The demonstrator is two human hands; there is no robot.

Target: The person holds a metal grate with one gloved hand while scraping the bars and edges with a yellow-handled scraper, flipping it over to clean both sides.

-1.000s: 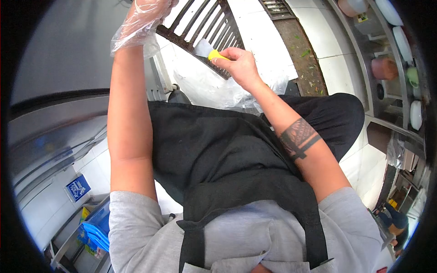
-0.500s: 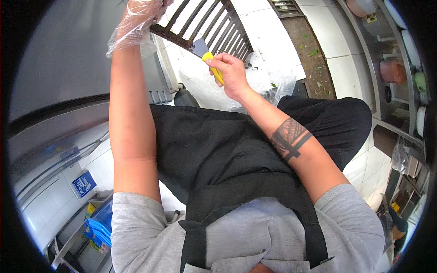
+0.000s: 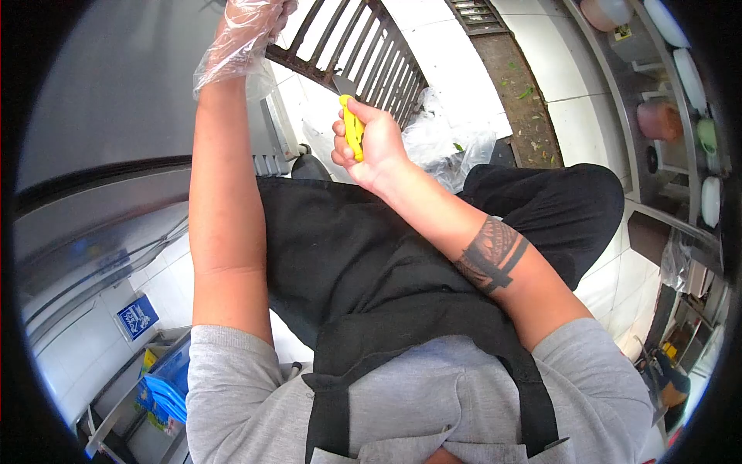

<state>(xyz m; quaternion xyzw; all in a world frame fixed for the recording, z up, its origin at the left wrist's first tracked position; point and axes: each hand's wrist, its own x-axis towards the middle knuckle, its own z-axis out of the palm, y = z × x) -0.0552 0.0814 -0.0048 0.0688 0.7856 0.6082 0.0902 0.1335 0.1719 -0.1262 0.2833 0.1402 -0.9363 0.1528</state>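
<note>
My right hand (image 3: 372,147) is closed around the yellow handle of a scraper (image 3: 353,131). The scraper's flat metal blade points up and touches or nearly touches the near edge of a dark, rusty metal grate (image 3: 305,68). At the top of the view, my left hand (image 3: 255,19) wears a clear plastic glove, loose at the wrist. Its curled fingers are at the grate's left end and seem to grip it; the view's edge cuts off part of that hand. Crumpled clear plastic sheeting (image 3: 440,143) lies below the grate.
A large grey metal cabinet (image 3: 116,93) stands close on the left. A floor drain channel (image 3: 518,93) holds some leaves, with white tiles around it. On the right, a metal shelf (image 3: 630,93) carries several containers. Blue plastic items (image 3: 166,394) sit at lower left.
My right hand has moved left and turned, so the scraper's handle stands more upright. The grate and my gloved left hand appear slightly further right in view.
</note>
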